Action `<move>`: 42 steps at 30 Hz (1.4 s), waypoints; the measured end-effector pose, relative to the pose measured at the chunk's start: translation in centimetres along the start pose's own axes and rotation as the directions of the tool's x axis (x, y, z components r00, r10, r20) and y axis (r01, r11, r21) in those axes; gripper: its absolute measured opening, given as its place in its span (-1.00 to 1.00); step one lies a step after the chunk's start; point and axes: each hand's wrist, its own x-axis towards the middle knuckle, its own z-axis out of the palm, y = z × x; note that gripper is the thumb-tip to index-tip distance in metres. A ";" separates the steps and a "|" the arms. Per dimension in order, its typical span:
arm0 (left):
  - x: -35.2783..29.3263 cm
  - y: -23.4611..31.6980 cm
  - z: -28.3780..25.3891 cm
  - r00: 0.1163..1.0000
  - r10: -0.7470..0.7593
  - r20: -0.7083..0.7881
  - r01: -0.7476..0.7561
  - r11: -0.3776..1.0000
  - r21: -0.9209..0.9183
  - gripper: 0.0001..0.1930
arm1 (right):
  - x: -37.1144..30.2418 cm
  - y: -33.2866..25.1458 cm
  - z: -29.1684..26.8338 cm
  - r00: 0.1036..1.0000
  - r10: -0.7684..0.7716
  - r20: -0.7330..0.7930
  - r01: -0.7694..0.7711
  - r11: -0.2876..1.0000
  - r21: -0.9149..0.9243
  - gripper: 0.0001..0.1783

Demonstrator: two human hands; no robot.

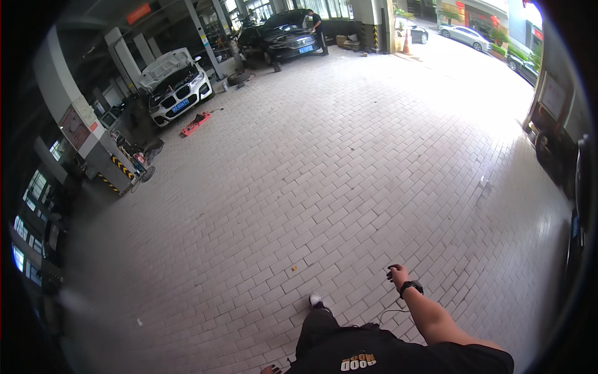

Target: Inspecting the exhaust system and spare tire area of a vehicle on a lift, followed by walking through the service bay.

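Observation:
My right hand (396, 273) swings out to my right side above the brick floor (349, 187), fingers curled in, with a black watch (411, 287) on the wrist. Nothing clear shows in its grasp. A thin dark cord (387, 311) hangs below the forearm. Only the fingertips of my left hand (271, 370) show at the lower edge, near my dark trousers. My shoe (316, 302) is stepping forward on the paving.
A white car (177, 87) with its bonnet raised stands far left, a red creeper board (195, 123) beside it. A black car (286, 34) with a person next to it is at the back. Tool carts (128, 159) line the left wall, and dark machinery (557, 149) the right.

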 end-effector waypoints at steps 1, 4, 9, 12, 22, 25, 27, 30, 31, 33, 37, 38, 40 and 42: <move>1.0 2.0 2.5 1.000 -0.005 0.019 0.004 0.999 0.038 -0.55 | 1.5 -1.7 2.3 0.994 -0.014 0.106 0.021 0.998 -0.057 -0.76; 4.8 9.0 10.0 0.997 -0.029 0.072 0.019 0.992 0.128 -0.54 | 6.7 -4.5 7.3 0.970 -0.030 0.243 0.082 0.975 -0.208 -0.76; 11.0 26.9 22.1 0.991 0.009 0.131 -0.024 0.993 0.112 -0.65 | 12.0 -2.0 8.0 0.966 0.250 0.065 -0.235 0.954 -0.186 -0.75; 14.2 41.3 27.9 0.983 0.119 0.142 -0.112 0.992 -0.059 -0.84 | 13.3 -2.5 7.1 0.876 0.464 -0.133 -0.472 0.881 -0.035 -0.77; 6.7 81.8 55.7 0.723 0.582 0.372 -0.640 0.767 0.045 -0.79 | 24.9 -17.3 16.6 0.729 0.545 -0.414 -0.552 0.826 0.114 -0.70; 8.4 85.6 59.2 0.760 0.566 0.321 -0.630 0.762 0.150 -0.78 | 34.8 -17.6 20.1 0.761 0.567 -0.315 -0.565 0.818 0.106 -0.70; 11.3 84.9 58.8 0.847 0.479 0.231 -0.519 0.840 0.159 -0.80 | 43.3 -18.7 23.6 0.789 0.569 -0.232 -0.569 0.819 0.074 -0.71; 14.5 83.4 57.6 0.961 0.264 0.088 -0.273 0.954 0.120 -0.70 | 54.8 -24.4 31.2 0.851 0.508 -0.130 -0.513 0.858 -0.007 -0.71; 15.1 82.9 56.8 0.988 0.133 0.075 -0.139 0.986 0.088 -0.64 | 57.9 -28.4 34.9 0.875 0.472 -0.107 -0.475 0.880 -0.004 -0.71; 17.6 82.6 53.9 0.979 -0.003 0.206 -0.020 0.994 0.109 -0.65 | 65.5 -35.7 41.9 0.920 0.393 -0.001 -0.391 0.916 -0.087 -0.74; 16.1 85.3 59.4 0.998 -0.035 0.044 0.031 0.995 0.092 -0.67 | 76.7 -51.3 54.7 0.981 0.111 0.156 -0.100 0.992 -0.082 -0.73; 16.4 86.4 61.0 0.998 -0.036 0.049 0.031 0.995 0.093 -0.68 | 78.6 -54.9 57.8 0.980 0.034 0.195 -0.020 0.997 -0.073 -0.74; 18.0 89.7 64.7 0.996 -0.036 0.081 0.027 0.993 0.111 -0.69 | 81.8 -61.4 63.1 0.970 -0.031 0.242 0.049 0.996 -0.068 -0.74; 20.8 94.2 69.0 0.992 -0.041 0.120 0.024 0.990 0.141 -0.69 | 85.0 -65.0 66.8 0.955 -0.120 0.272 0.163 0.976 -0.142 -0.74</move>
